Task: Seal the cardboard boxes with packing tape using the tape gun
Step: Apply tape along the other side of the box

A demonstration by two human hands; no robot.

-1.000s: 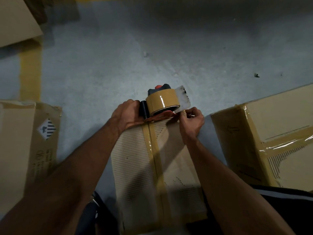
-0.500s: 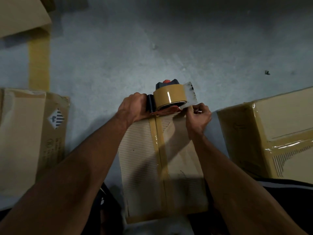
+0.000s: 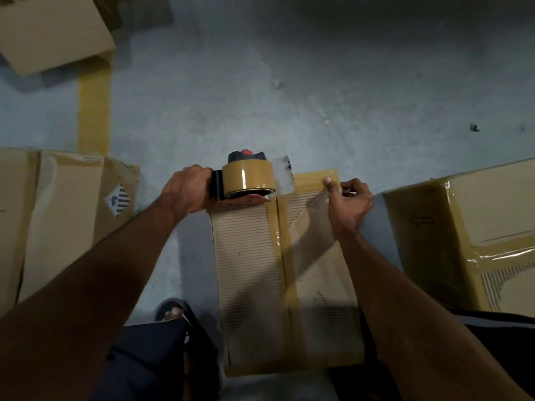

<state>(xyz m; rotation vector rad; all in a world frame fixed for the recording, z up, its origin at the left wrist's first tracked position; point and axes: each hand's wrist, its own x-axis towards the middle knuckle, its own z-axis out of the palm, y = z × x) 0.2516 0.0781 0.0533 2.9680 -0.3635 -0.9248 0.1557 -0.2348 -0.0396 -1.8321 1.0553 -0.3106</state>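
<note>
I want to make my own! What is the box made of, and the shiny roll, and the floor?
The box looks like brown corrugated cardboard: its matte top shows thin ridges. The roll on the tape gun seems to be glossy brown plastic tape, since light glints off it. The floor looks like dull grey concrete, mottled and scuffed, though it could be painted.

Both bare forearms reach forward; the left hand is curled in a fist round a handle; the right hand lies knuckles up, fingers bent, thumb tip pressed down.
</note>
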